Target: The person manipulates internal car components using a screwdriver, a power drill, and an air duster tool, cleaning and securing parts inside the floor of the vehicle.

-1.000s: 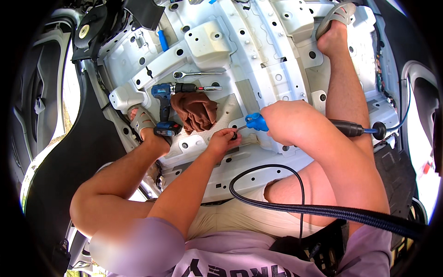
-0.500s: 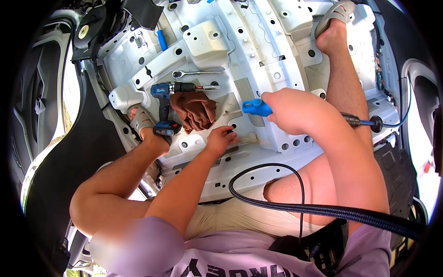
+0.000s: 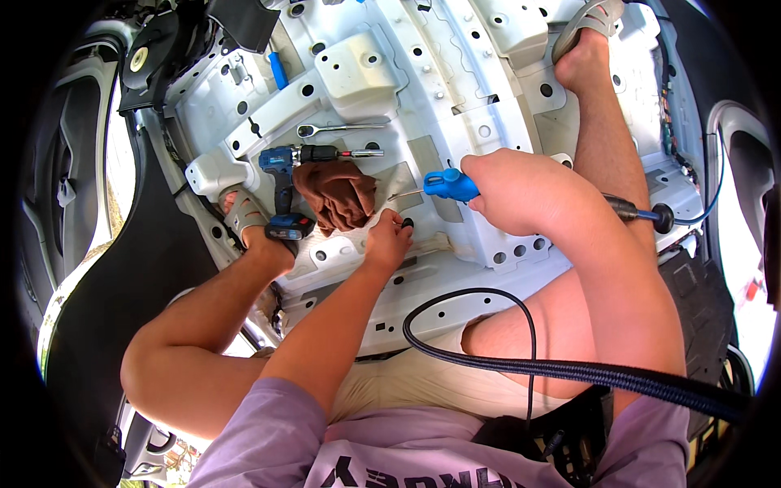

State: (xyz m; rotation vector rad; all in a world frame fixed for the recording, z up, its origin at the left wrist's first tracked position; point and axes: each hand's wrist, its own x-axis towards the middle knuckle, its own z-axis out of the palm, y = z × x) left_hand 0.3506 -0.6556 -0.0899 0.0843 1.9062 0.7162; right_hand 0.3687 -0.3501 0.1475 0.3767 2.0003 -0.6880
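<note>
My right hand [image 3: 508,191] is closed around a blue air blow gun [image 3: 450,185]. From its front a thin metal nozzle [image 3: 405,194] points left, its tip just above my left hand. My left hand [image 3: 388,239] is low over the white metal floor panel [image 3: 455,268], fingers curled together beside a round dark spot, hole or plug I cannot tell. What the fingers hold, if anything, is hidden. Beyond that hand lies a crumpled brown cloth [image 3: 335,195], with a blue cordless drill [image 3: 281,160] against it, a long socket on its front. A ratchet wrench [image 3: 338,129] rests behind the drill.
A blue-handled tool [image 3: 279,71] lies at the far left. Behind my right forearm a blue hose [image 3: 706,218] meets a dark fitting [image 3: 625,209]. A braided black cable [image 3: 618,375] loops across my lap. My sandalled feet stand on both sides; raised metal boxes [image 3: 358,77] lie ahead.
My left hand's fingers have drawn in, from spread to curled. The blow gun has turned slightly and more of its nozzle shows. The whole view has shifted a little.
</note>
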